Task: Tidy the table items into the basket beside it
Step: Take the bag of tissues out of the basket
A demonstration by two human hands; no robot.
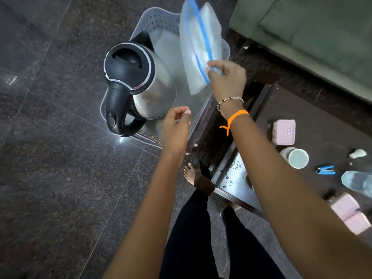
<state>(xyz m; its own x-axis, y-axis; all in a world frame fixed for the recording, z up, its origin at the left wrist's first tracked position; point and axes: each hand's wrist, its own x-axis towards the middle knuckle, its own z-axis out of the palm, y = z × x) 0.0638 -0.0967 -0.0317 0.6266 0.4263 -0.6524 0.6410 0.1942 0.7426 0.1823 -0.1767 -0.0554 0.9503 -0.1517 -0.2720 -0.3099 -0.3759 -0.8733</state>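
A grey perforated basket [159, 20] stands on the floor beside the dark table [322, 121]. A steel kettle [145, 85] with a black lid and handle sits in the basket's near end. My right hand [227, 77] pinches a clear zip bag with a blue seal [199, 47] and holds it above the basket. My left hand [177, 125] hovers by the basket's near rim, fingers loosely curled and holding nothing. On the table lie a pink box [284, 132], a white cup [297, 158], a blue clip [325, 170], a small white piece [358, 153] and a pink case [350, 213].
A green sofa [314, 31] lies beyond the table. A clear plastic bottle [357, 181] lies at the table's right edge. My bare feet and dark trousers are on the dark granite floor [60, 158] between basket and table.
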